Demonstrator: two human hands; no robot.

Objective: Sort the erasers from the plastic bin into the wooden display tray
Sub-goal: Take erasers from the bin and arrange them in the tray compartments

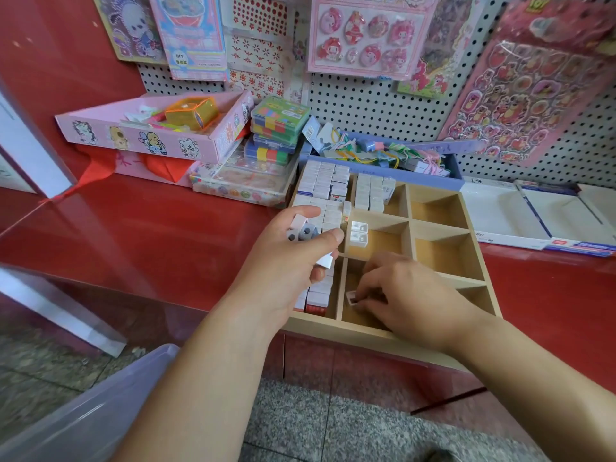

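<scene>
In the near middle compartment of the wooden tray (pixel 383 335), your right hand (pixel 410 295) pinched one eraser (pixel 351 297), your left hand (pixel 293 261) just beside it gripping spare erasers (pixel 301 233).

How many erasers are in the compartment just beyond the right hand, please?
2: far eraser in its far left corner, near eraser just in front; none seem hidden.

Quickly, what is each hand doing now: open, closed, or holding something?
Left hand: grips several small erasers.
Right hand: pinches one eraser inside the wooden tray.
</scene>
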